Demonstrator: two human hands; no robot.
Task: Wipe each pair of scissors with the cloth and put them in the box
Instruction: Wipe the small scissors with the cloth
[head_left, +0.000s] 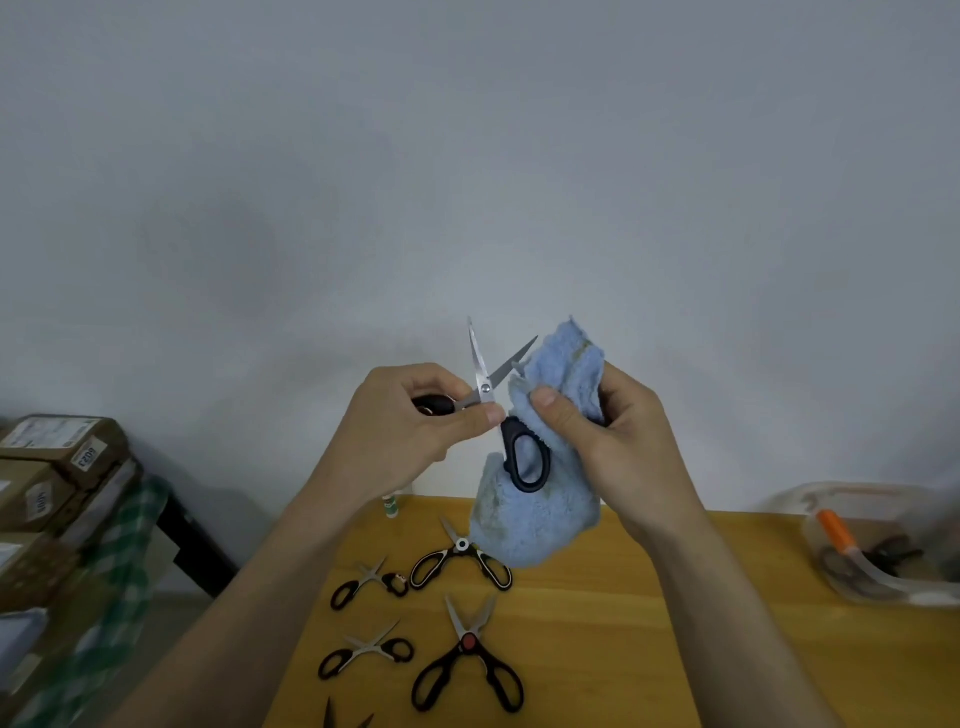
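My left hand grips one handle of a black-handled pair of scissors, held up above the table with its blades spread apart. My right hand is closed on a light blue cloth, which hangs down behind the lower handle loop and touches the right blade. Several more black-handled scissors lie open on the yellow wooden table, among them one with a white pivot and one with a red pivot. A clear plastic box stands at the table's right edge, with scissors and an orange handle inside.
Stacked cardboard boxes and a green checked cloth stand left of the table. A small white and green tube lies at the table's far edge. A plain white wall is behind.
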